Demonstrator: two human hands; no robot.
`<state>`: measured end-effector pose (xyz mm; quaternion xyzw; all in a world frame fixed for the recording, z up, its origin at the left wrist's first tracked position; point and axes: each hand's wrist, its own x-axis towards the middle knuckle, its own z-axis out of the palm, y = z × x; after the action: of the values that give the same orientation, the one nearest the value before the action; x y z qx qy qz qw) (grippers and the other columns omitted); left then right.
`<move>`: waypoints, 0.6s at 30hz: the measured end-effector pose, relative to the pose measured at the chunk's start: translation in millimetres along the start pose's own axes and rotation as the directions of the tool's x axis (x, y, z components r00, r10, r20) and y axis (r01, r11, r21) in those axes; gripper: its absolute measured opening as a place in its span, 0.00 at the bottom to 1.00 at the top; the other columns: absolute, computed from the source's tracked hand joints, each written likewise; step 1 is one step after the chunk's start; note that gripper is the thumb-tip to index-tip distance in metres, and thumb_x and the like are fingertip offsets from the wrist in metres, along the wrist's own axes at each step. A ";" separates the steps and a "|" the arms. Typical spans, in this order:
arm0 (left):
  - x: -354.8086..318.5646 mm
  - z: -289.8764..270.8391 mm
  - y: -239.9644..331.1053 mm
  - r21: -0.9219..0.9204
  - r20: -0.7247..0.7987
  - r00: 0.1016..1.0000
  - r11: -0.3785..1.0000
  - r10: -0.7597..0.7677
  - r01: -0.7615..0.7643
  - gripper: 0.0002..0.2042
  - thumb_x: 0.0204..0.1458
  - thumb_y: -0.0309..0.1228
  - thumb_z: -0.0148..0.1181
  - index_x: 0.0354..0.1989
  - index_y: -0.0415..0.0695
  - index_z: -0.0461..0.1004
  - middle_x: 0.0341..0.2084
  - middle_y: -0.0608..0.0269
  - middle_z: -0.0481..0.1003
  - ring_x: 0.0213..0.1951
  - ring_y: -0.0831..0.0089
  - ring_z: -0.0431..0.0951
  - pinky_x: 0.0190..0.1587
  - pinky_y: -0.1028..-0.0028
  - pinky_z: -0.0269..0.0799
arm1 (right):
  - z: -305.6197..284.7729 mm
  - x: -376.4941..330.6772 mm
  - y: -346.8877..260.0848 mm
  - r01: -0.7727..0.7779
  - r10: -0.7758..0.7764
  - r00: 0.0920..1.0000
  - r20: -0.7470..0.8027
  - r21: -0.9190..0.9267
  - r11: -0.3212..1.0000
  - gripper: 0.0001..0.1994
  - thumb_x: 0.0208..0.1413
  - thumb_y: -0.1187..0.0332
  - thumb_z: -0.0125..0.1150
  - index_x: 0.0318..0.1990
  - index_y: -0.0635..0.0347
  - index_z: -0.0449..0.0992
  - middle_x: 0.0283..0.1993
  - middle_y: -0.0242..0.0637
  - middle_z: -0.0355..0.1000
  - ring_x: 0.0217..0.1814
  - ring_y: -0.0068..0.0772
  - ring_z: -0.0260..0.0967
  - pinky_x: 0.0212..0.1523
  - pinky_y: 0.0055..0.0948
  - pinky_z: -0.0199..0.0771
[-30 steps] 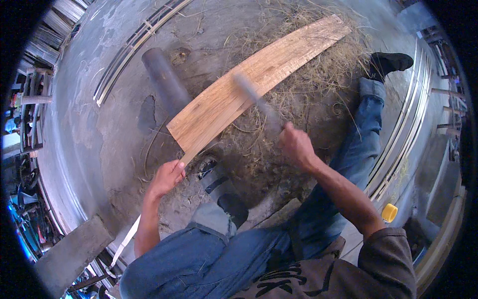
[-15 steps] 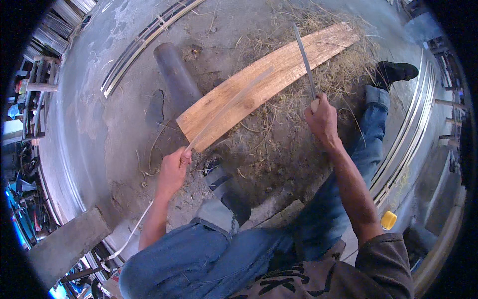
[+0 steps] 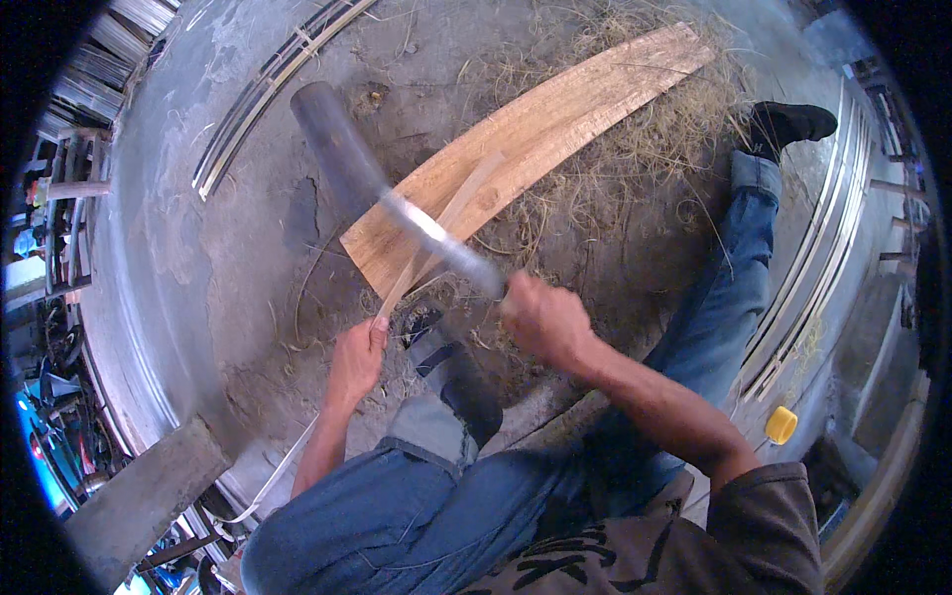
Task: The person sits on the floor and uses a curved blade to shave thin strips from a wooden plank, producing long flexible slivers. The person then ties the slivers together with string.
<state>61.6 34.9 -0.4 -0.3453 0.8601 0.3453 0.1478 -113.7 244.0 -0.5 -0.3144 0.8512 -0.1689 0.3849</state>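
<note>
Nearest the camera, blue jeans [image 3: 416,516] and a dark printed shirt [image 3: 684,545] were seen, with the person's forearms reaching up from the lower edge. The left hand [image 3: 357,357] was closed around the near end of a thin bamboo strip [image 3: 436,233], its grip fully wrapped on the strip; a pale tail of the strip trailed down past the left forearm toward the lower left. The right hand [image 3: 545,319] was clenched tight on the handle of a long blade [image 3: 441,243], which was blurred and lay across the strip just above the left hand. Whether the blade touched the strip could not be told. Between the hands, a dark shoe [image 3: 466,382] was planted on the concrete floor [image 3: 228,297]. Beyond the hands, a broad wooden plank [image 3: 555,129] lay slanting up to the right, its near end resting against a dark pipe [image 3: 332,139]. Dry fibrous shavings [image 3: 635,159] were strewn around the plank. Farther right, the other leg was stretched out, ending in a black shoe [image 3: 788,124]. A small yellow cup [image 3: 780,424] stood by the metal rails at the right.
</note>
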 end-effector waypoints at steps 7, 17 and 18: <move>-5.1 0.6 -6.1 -0.018 0.031 1.000 1.000 -0.006 0.007 0.23 0.59 0.46 0.40 0.24 0.36 0.68 0.17 0.47 0.69 0.25 0.48 0.71 0.29 0.59 0.63 | -9.2 28.5 53.9 0.010 -0.028 0.995 -0.093 -0.190 0.982 0.09 0.51 0.66 0.49 0.35 0.62 0.64 0.27 0.52 0.71 0.30 0.57 0.71 0.30 0.52 0.70; -6.5 5.2 -7.8 0.016 -0.005 1.000 0.999 0.031 -0.031 0.22 0.59 0.46 0.40 0.25 0.38 0.68 0.16 0.50 0.68 0.24 0.51 0.71 0.28 0.59 0.63 | -48.5 32.6 60.1 0.058 -0.093 0.956 -0.279 -0.130 0.990 0.09 0.48 0.69 0.49 0.36 0.64 0.63 0.28 0.53 0.72 0.32 0.57 0.71 0.33 0.51 0.69; -9.7 6.6 -8.7 0.029 -0.005 1.000 0.999 0.030 -0.030 0.22 0.59 0.46 0.39 0.25 0.39 0.69 0.15 0.51 0.68 0.23 0.53 0.71 0.28 0.59 0.63 | -47.2 24.4 47.8 0.078 -0.102 0.983 -0.150 -0.161 0.984 0.10 0.48 0.69 0.51 0.36 0.64 0.63 0.28 0.53 0.72 0.32 0.57 0.71 0.33 0.51 0.69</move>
<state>74.8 39.7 -4.7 -0.3313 0.8704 0.3340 0.1451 -181.4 265.5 -8.7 -0.3671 0.8744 -0.1442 0.2828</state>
